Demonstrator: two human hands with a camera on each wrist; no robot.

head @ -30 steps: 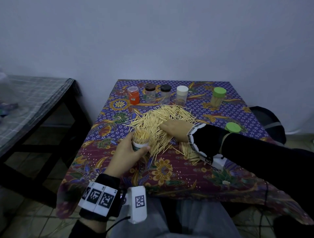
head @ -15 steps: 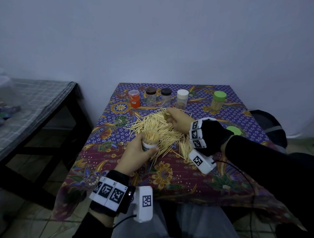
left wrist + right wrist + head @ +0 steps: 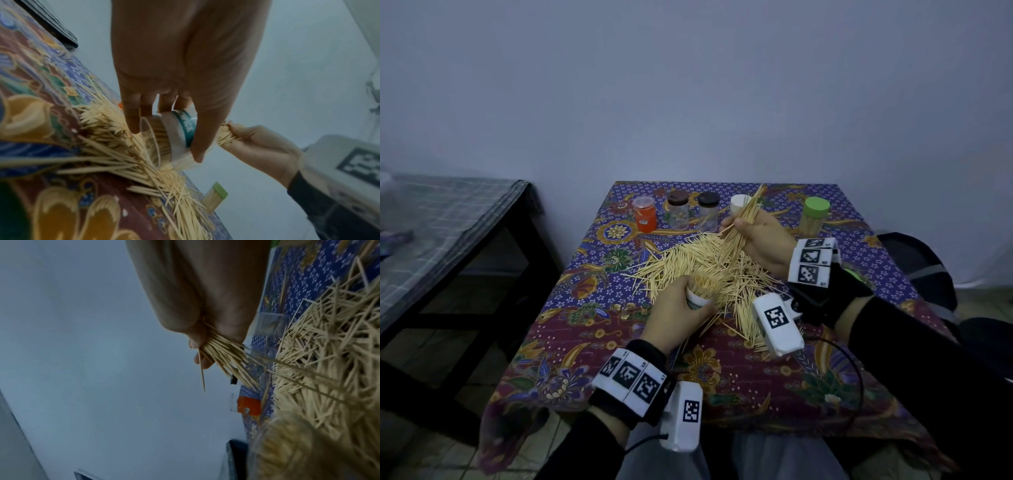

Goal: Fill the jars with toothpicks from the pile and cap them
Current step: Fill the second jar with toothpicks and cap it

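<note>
Head view: open jar (image 3: pixel 700 295) sits at the near edge of the pile (image 3: pixel 709 263), left hand (image 3: pixel 676 313) wrapped around its side, mouth up and already packed close to the rim. Right hand (image 3: pixel 763 240) is on the pile's far side, fingers curled tight round a bundle of toothpicks (image 3: pixel 739 228), tips fanned toward the capped jars.

Doing it well, my read: square the bundle first, since the left wrist view shows ends splayed (image 3: pixel 226 136). Tap it level, then feed it in parallel with the sticks already standing. Tilt the jar toward the incoming bundle and drop in small lots; little room is left, and forcing will likely bend or scatter sticks. Stop below the rim so the cap seats.

Room: capped jars (image 3: pixel 690 214) and the green-capped jar (image 3: pixel 815 217) stand just beyond the pile, near the right hand, so a wide swing could tip them. A green lid (image 3: pixel 854 274) lies right of the pile, mostly hidden by the wrist. Tablecloth (image 3: pixel 739 383) nearer than the pile is open down to the table's near edge.
</note>
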